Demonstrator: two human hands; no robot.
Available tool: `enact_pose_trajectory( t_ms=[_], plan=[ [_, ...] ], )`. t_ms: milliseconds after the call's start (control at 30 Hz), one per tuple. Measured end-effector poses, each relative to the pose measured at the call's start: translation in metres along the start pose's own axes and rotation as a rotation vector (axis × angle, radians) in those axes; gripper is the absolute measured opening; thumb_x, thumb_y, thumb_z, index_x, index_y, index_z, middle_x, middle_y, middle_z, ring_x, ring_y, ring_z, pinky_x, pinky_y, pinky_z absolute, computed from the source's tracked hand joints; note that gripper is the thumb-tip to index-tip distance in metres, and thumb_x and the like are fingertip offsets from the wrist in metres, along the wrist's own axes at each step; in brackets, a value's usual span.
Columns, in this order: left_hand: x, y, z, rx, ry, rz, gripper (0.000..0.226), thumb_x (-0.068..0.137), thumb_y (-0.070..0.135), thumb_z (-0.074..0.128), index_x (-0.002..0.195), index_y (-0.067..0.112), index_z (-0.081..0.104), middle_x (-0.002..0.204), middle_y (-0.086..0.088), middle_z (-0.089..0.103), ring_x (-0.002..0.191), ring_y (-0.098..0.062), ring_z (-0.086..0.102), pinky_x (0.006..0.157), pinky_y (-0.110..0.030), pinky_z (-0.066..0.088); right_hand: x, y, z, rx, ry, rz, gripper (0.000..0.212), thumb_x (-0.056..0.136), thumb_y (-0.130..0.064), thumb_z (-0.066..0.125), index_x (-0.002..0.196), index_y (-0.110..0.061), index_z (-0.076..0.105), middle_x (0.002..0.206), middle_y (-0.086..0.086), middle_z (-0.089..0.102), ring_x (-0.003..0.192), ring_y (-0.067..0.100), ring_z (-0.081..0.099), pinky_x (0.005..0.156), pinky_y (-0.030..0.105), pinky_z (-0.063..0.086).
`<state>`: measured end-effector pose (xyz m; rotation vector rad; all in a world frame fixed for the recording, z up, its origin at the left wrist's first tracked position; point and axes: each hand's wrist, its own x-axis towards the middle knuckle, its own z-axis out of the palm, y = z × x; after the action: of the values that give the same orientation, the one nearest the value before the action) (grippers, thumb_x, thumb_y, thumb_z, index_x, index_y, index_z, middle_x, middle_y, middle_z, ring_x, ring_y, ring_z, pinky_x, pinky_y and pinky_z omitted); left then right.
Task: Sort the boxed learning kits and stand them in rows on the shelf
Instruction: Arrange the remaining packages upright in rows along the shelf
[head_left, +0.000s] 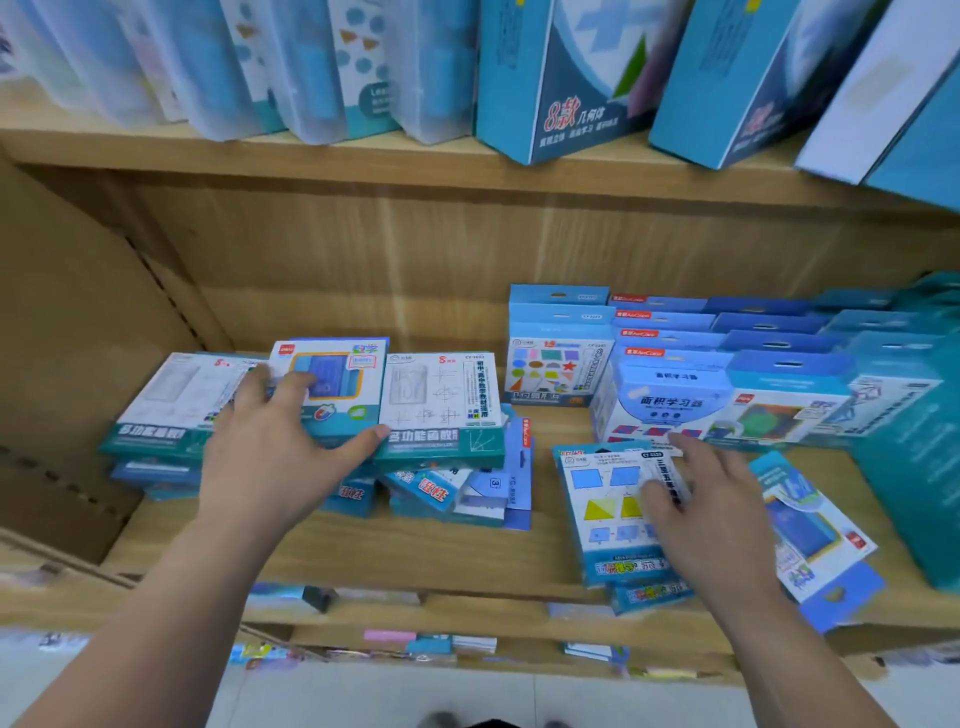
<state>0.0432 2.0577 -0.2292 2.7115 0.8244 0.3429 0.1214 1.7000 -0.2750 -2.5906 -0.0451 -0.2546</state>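
Observation:
Several flat boxed learning kits lie in a loose pile on the left of the wooden shelf. My left hand lies spread on the pile, its fingers over a blue kit with a yellow-framed window, thumb against a teal and white kit. My right hand rests with straight fingers on a flat kit with blue and yellow shapes. Behind it, kits stand upright in rows. A shapes kit fronts another row.
Another flat blue kit lies at the right, overhanging the shelf's front edge. A tall teal box stands at the far right. The upper shelf carries large blue boxes. A cardboard panel closes the left side.

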Motion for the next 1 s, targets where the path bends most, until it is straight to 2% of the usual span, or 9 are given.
enact_pose_trajectory(
  t_ms=[200,300,400,500,600,667,767,867,1000],
  plan=[
    [0.009,0.008,-0.002,-0.02,0.01,0.003,0.082,0.061,0.076,0.067,0.122,0.024,0.05,0.131,-0.007,0.049,0.111,-0.04,0.047,0.093,-0.046,0.043,-0.002,-0.009,0.007,-0.104,0.023,-0.128,0.04,0.081,-0.028,0.076,0.119,-0.014,0.069,0.115,0.011,0.06,0.105,0.035,0.056,0.085,0.045,0.052],
    [0.009,0.011,-0.005,-0.068,0.05,-0.013,0.085,0.055,0.071,0.067,0.124,0.024,0.053,0.141,-0.008,0.047,0.119,-0.039,0.048,0.1,-0.046,0.041,-0.003,-0.005,0.009,-0.147,0.019,-0.171,0.039,0.082,-0.032,0.075,0.117,-0.014,0.07,0.116,0.01,0.058,0.105,0.032,0.057,0.082,0.045,0.055],
    [-0.002,0.014,-0.02,-0.136,0.154,-0.01,0.096,0.049,0.071,0.055,0.131,0.021,0.054,0.146,-0.009,0.043,0.125,-0.037,0.047,0.105,-0.048,0.039,-0.005,-0.001,0.011,-0.093,-0.039,-0.123,0.04,0.086,-0.037,0.07,0.122,-0.019,0.066,0.122,0.005,0.051,0.109,0.028,0.056,0.079,0.041,0.056],
    [-0.019,0.024,-0.041,-0.208,0.295,0.074,0.092,0.054,0.064,0.057,0.131,0.014,0.057,0.143,-0.012,0.044,0.127,-0.035,0.044,0.107,-0.047,0.037,-0.006,-0.001,0.01,-0.066,-0.074,-0.077,0.04,0.087,-0.039,0.069,0.123,-0.021,0.065,0.124,0.003,0.05,0.111,0.025,0.055,0.081,0.038,0.053],
    [-0.034,0.043,-0.06,-0.282,0.412,0.209,0.087,0.057,0.059,0.06,0.129,0.01,0.057,0.141,-0.015,0.044,0.129,-0.032,0.042,0.108,-0.042,0.036,-0.004,-0.004,0.003,-0.066,0.01,-0.131,0.038,0.087,-0.043,0.069,0.118,-0.021,0.069,0.118,0.004,0.058,0.108,0.026,0.052,0.086,0.042,0.048],
    [-0.047,0.062,-0.064,-0.348,0.401,0.316,0.088,0.058,0.056,0.063,0.131,0.008,0.055,0.142,-0.016,0.042,0.132,-0.029,0.039,0.11,-0.038,0.034,-0.004,-0.01,-0.012,0.1,0.035,-0.163,0.039,0.09,-0.053,0.059,0.116,-0.026,0.068,0.114,-0.002,0.062,0.107,0.019,0.053,0.087,0.039,0.047],
    [-0.071,0.104,-0.045,-0.424,0.328,0.501,0.089,0.055,0.053,0.068,0.127,0.002,0.058,0.141,-0.02,0.043,0.132,-0.031,0.042,0.111,-0.04,0.035,-0.006,-0.029,-0.042,0.654,-0.231,-0.001,0.045,0.085,-0.061,0.051,0.121,-0.037,0.062,0.11,-0.011,0.069,0.102,0.003,0.064,0.082,0.028,0.049],
    [-0.097,0.152,-0.001,-0.46,0.194,0.634,0.089,0.052,0.054,0.073,0.124,0.004,0.062,0.141,-0.016,0.046,0.126,-0.032,0.048,0.108,-0.041,0.038,-0.006,-0.036,-0.057,1.207,-0.391,0.2,0.046,0.09,-0.043,0.058,0.132,-0.025,0.054,0.105,0.005,0.075,0.092,0.022,0.073,0.073,0.036,0.055],
    [-0.117,0.193,0.047,-0.401,-0.038,0.664,0.1,0.054,0.076,0.07,0.136,0.021,0.053,0.151,-0.004,0.037,0.134,-0.026,0.042,0.111,-0.039,0.037,0.004,-0.003,-0.073,1.221,-0.237,0.346,0.021,0.098,-0.013,0.059,0.117,-0.021,0.058,0.101,0.01,0.076,0.088,0.025,0.074,0.074,0.042,0.058]
  ],
)
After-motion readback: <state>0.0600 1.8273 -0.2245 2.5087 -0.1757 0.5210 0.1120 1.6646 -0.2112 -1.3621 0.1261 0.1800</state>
